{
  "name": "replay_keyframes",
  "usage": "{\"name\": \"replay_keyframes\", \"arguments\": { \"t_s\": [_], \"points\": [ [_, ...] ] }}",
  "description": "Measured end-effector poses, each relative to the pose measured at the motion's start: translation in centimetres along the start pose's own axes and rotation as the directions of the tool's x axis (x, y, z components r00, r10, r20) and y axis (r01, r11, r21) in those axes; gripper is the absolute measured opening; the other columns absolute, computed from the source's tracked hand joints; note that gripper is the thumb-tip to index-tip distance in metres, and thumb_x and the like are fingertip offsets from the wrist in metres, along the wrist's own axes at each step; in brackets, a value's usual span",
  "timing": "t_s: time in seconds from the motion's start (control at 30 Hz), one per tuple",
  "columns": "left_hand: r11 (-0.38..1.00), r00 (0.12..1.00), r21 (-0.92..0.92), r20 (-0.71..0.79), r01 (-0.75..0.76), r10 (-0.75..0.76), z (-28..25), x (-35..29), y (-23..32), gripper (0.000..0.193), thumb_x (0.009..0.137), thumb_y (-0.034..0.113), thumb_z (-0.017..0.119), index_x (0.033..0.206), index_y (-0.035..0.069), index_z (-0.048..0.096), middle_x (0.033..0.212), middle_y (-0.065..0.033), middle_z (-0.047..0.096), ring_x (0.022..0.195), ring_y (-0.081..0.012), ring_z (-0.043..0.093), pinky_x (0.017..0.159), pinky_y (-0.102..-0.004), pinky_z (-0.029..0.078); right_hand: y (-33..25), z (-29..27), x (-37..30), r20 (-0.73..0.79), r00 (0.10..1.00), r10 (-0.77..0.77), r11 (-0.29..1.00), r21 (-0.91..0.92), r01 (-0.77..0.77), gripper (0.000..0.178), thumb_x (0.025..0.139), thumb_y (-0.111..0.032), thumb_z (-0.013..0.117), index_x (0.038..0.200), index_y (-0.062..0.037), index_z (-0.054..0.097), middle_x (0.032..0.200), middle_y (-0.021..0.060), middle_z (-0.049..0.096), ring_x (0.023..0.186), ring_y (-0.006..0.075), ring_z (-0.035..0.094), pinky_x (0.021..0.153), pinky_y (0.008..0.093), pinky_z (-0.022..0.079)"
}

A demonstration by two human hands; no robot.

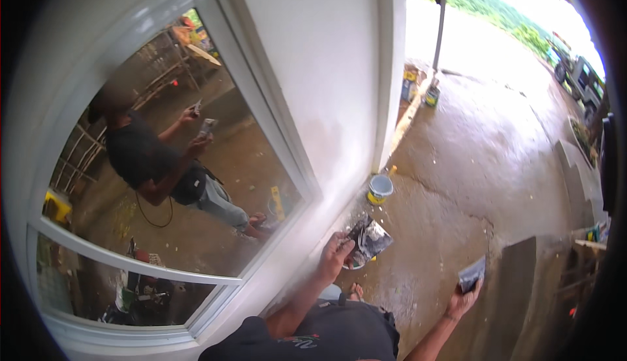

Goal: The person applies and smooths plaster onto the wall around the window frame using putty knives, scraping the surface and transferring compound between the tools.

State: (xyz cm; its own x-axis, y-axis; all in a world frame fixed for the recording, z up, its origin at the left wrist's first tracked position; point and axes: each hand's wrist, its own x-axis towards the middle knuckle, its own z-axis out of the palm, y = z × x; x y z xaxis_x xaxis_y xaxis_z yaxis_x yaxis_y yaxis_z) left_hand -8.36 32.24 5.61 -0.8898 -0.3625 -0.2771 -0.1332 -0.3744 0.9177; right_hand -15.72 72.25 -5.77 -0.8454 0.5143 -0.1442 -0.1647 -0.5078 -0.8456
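My left hand [336,256] is closed around a dark, flat plate [373,241] smeared with white paste. Off to the right, my right hand [464,301] grips a grey, flat-bladed scraper [471,275], its blade pointing up and away from me. The two tools are well apart, and neither touches the white wall [320,54] on my left. Under the plate the rim of a container [356,267] shows in part; the plate hides the rest. Both hands and tools also appear reflected in the window [163,158].
A yellow-and-white bucket [380,189] stands by the foot of the wall. Farther off, a can [432,96] and a post [441,21] stand beside a wooden beam [413,114]. The concrete floor [450,165] looks wet. A ledge [516,282] runs along the right; a vehicle [581,83] is parked far right.
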Motion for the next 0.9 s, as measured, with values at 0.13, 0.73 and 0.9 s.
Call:
{"name": "replay_keyframes", "arguments": {
  "t_s": [0.13,0.73,0.9],
  "points": [
    [0.99,0.998,-0.138,-0.064,0.01,-0.019,0.1,-0.9,1.1,0.035,0.101,0.02,0.063,0.128,0.004,0.047,0.092,-0.0062,0.068,0.069,-0.0135,0.067,0.054,-0.0273,0.053,-1.4,0.0,0.4,0.08,0.971,0.226,0.949,0.206,-0.238,0.024,0.098,-0.025,0.065,0.117,-0.0102,0.064,0.11,0.0018,0.067,0.089,0.0175,0.062,0.076,0.0369,0.051],
    [0.968,0.94,-0.241,-0.341,-0.072,-0.015,-3.3,-2.7,1.1,0.033,0.098,0.026,0.067,0.117,0.003,0.054,0.093,-0.0095,0.068,0.072,-0.0178,0.065,0.063,-0.0306,0.054,3.4,10.7,1.3,0.451,0.775,0.443,0.814,0.161,-0.558,0.035,0.096,-0.019,0.068,0.125,-0.0004,0.061,0.089,0.0051,0.059,0.072,0.0161,0.053,0.059,0.0326,0.046],
    [0.962,0.925,-0.243,-0.379,-0.121,0.02,-4.4,-3.3,0.7,0.035,0.097,0.026,0.068,0.117,0.0,0.054,0.093,-0.0113,0.067,0.073,-0.0186,0.065,0.063,-0.0311,0.053,1.3,15.5,-1.2,0.509,0.748,0.427,0.837,0.09,-0.539,0.016,0.104,-0.012,0.053,0.116,-0.0031,0.06,0.085,0.0023,0.054,0.068,0.0125,0.046,0.057,0.027,0.04]
  ]
}}
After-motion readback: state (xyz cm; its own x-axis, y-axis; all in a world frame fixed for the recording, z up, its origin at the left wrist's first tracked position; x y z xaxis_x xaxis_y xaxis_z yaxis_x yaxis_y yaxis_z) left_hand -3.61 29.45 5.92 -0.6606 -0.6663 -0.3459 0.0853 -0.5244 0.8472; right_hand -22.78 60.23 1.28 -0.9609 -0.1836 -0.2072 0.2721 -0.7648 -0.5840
